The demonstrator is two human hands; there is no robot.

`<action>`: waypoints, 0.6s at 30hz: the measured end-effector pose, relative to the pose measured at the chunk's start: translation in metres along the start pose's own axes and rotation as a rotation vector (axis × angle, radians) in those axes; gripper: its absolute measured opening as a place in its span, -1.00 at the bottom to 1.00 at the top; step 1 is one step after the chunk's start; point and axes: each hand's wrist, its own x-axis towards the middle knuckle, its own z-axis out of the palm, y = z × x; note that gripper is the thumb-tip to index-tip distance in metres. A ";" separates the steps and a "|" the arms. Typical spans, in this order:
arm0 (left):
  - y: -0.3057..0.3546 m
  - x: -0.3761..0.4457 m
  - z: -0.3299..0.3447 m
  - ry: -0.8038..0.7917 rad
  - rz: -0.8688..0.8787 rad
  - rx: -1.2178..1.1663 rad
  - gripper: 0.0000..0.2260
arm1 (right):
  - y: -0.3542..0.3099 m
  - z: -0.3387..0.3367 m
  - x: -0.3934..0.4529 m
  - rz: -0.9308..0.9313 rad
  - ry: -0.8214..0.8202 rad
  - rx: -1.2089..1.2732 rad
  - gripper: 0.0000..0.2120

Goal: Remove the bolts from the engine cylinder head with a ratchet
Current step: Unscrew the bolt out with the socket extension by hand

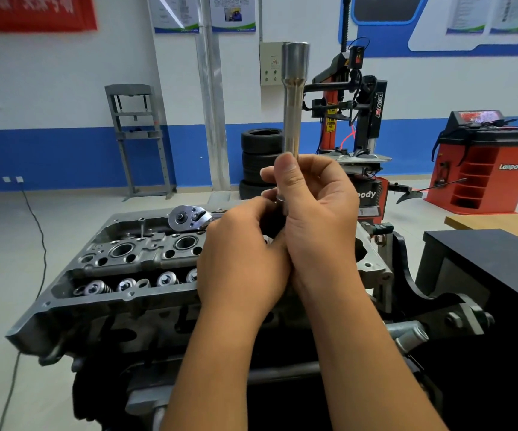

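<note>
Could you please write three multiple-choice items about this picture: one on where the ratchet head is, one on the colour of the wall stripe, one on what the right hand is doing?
1. Where is the ratchet head?
A. left of the left hand, above the cylinder head
B. on the floor
C. on the black table

2. What colour is the lower wall stripe?
A. green
B. blue
C. yellow

3. What is the state of the right hand?
A. open and empty
B. flat on the engine
C. gripping a long socket extension that stands upright

Key: 1 A, the ratchet head shows just left of the left hand's fingers; 2 B, the stripe behind the stacked tyres is blue; 3 C, fingers and thumb curl round the shaft.
</note>
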 end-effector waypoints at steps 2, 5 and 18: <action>-0.001 0.001 -0.002 -0.084 0.021 -0.029 -0.70 | 0.001 0.000 0.000 -0.010 0.000 -0.008 -0.77; -0.002 0.002 -0.003 -0.100 0.017 -0.060 -0.76 | 0.003 0.001 0.001 0.001 -0.027 -0.042 -0.77; 0.005 0.000 -0.003 -0.029 -0.033 0.069 -0.65 | -0.001 0.002 -0.002 -0.030 0.038 -0.069 -0.78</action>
